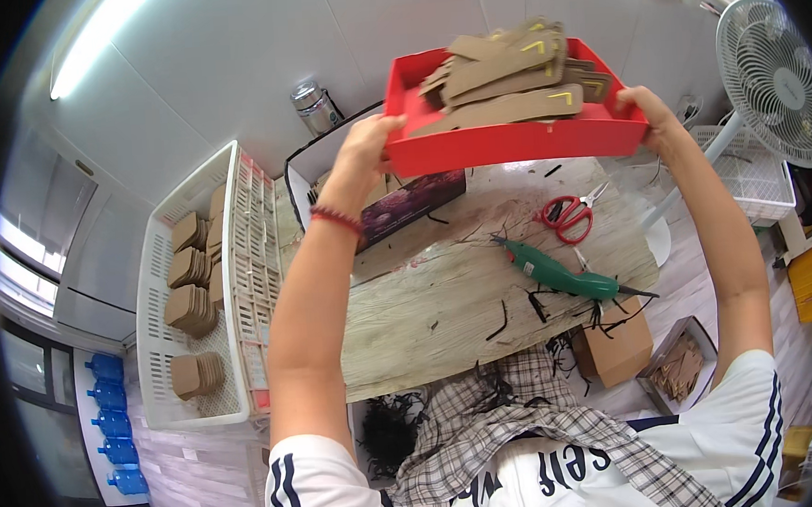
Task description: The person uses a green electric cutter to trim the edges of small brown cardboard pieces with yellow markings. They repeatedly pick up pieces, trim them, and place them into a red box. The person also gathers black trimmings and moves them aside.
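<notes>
Both my hands hold up a red rectangular tray point(511, 143) above the wooden table point(446, 297). My left hand point(369, 144) grips its left end and my right hand point(646, 109) grips its right end. The tray carries a pile of flat brown cardboard pieces point(507, 75), some with yellow corner marks. A red bead bracelet circles my left wrist.
On the table lie a green hand tool point(561, 276), red scissors point(566, 216), a dark box point(412, 207) and black scraps. A white crate point(199, 294) with stacked brown cardboard stands left. A white fan point(776, 68), a metal flask point(315, 106) and a cardboard box point(616, 347) are nearby.
</notes>
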The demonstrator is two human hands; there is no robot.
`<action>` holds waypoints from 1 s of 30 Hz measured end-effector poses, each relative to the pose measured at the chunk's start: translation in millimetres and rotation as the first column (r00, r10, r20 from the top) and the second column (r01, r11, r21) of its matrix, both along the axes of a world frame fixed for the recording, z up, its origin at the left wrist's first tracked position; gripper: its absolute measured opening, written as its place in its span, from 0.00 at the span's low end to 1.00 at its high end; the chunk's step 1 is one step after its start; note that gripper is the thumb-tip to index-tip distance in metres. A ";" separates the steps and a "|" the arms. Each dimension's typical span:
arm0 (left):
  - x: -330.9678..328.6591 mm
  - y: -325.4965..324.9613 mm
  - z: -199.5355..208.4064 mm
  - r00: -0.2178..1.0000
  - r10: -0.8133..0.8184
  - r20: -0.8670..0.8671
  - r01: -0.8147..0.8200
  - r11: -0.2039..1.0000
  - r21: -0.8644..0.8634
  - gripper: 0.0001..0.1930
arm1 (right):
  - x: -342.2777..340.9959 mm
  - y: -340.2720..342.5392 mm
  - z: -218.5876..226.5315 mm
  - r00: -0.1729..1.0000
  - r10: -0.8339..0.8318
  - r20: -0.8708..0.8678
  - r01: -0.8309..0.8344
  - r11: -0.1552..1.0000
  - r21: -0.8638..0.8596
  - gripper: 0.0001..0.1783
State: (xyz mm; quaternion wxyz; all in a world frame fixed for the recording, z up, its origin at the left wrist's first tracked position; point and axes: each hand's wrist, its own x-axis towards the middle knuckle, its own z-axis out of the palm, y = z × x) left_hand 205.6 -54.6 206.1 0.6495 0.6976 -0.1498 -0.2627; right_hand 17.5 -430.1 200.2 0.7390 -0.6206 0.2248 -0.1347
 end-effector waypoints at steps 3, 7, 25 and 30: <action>5.3 -24.3 -9.1 0.993 -0.014 0.117 0.014 1.000 0.003 0.21 | -25.8 -14.4 -4.2 0.996 -0.091 0.022 0.089 0.995 0.049 0.04; 11.7 -3.3 -59.3 0.600 0.006 0.800 -0.296 0.931 0.215 0.30 | -46.2 -64.8 -25.8 0.988 -0.146 0.044 0.141 0.984 0.106 0.08; -40.6 175.7 -105.6 0.603 -0.148 0.784 -0.298 0.869 0.394 0.05 | 92.8 -97.9 -175.7 0.999 0.052 0.005 -0.052 0.997 0.058 0.26; -42.4 180.7 -108.7 0.622 -0.136 0.771 -0.285 0.878 0.384 0.05 | 145.5 -73.2 -187.9 0.996 0.015 -0.088 -0.017 1.000 -0.021 0.23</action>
